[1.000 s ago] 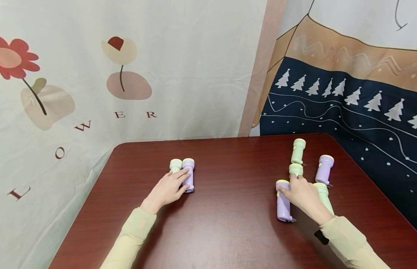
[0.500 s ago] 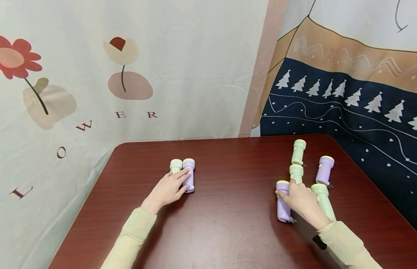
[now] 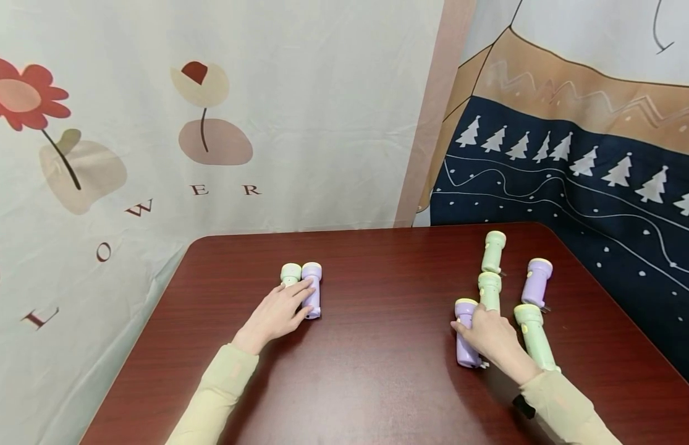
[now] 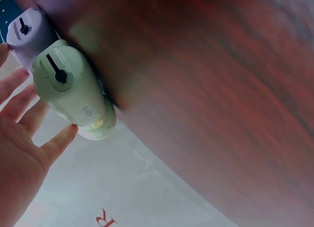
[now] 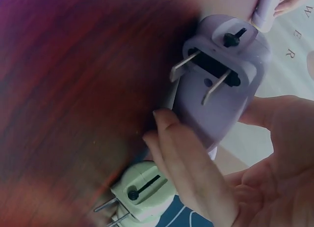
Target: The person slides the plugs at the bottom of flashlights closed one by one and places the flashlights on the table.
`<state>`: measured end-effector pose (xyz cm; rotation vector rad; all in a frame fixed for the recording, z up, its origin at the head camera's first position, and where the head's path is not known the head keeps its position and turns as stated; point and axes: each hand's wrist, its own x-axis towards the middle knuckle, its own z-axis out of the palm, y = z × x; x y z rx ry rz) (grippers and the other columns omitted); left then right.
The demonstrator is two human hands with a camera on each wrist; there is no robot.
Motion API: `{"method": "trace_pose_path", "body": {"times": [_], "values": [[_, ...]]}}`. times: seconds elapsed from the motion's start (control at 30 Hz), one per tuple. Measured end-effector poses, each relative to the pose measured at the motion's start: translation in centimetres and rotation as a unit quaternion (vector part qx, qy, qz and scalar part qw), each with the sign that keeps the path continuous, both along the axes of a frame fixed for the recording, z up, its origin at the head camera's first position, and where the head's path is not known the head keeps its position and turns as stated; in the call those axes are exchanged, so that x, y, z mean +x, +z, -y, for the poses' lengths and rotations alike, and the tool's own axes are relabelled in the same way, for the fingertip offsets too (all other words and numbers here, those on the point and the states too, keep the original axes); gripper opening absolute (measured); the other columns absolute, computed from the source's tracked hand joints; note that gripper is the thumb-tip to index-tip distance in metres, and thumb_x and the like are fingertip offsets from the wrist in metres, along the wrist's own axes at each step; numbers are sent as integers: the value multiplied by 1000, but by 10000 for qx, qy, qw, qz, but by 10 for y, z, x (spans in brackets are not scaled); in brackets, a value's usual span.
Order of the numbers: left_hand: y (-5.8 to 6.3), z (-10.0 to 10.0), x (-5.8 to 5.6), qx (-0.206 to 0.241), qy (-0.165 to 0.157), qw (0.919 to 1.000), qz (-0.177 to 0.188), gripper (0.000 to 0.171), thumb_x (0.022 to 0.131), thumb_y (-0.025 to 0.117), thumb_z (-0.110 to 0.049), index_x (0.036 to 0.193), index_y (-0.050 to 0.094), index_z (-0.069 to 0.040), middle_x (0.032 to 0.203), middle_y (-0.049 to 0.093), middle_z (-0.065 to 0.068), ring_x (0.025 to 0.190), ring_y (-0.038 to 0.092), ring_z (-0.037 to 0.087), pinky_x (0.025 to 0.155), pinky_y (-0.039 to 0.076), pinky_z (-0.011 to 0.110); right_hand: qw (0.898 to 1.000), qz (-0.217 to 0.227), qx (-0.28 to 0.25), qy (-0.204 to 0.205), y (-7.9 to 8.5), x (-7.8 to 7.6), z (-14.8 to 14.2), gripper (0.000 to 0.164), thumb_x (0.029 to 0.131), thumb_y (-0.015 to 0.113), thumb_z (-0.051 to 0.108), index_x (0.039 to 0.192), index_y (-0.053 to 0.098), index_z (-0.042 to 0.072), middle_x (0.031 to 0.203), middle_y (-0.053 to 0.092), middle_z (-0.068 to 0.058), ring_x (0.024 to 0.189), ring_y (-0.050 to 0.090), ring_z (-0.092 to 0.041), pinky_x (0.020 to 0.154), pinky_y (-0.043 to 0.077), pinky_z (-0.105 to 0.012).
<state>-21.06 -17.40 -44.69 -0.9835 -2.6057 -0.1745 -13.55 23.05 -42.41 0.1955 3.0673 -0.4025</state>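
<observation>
"The purple flashlight (image 3: 466,352), where was that?"

"On the table (image 3: 372,346), held between the thumb and fingers of the right hand (image 3: 494,339), with metal prongs (image 5: 216,87) at its near end."

"And the left hand (image 3: 274,314)?"

"Loosely spread, fingers resting over a green flashlight (image 3: 291,272) and a lilac flashlight (image 3: 315,298) that lay side by side."

"What else lay around the right hand?"

"A mint flashlight (image 3: 490,289) just beyond its fingers, with the farthest flashlight (image 3: 493,252), also green, in line past it. On its outer side, a long green flashlight (image 3: 536,339) lay near the wrist, and the outer purple flashlight (image 3: 536,283) farther away."

"Beyond both hands?"

"A white curtain (image 3: 333,123) printed with flowers; past the right one, a navy cloth (image 3: 600,191) with white trees."
</observation>
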Motion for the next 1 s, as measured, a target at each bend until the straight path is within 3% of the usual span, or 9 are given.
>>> {"method": "trace_pose_path", "body": {"times": [0.53,1.0], "values": [[0,0,1,-9,1,10000,40,40,87,65,-26,122,64,-5,131,61,10,121,58,22,93,48,48,9988,3,-491,-18,-3,-4,-4,54,82,67,32,100,49,-16,73,56,-20,60,57,-29,49,45,-38],[-1,-1,-1,-26,-47,10000,-73,40,87,66,-26,121,64,-4,131,60,11,120,58,23,94,48,48,9976,-267,-632,78,12,-13,-3,55,84,64,33,101,48,-16,73,56,-21,59,56,-28,50,46,-37]]}}
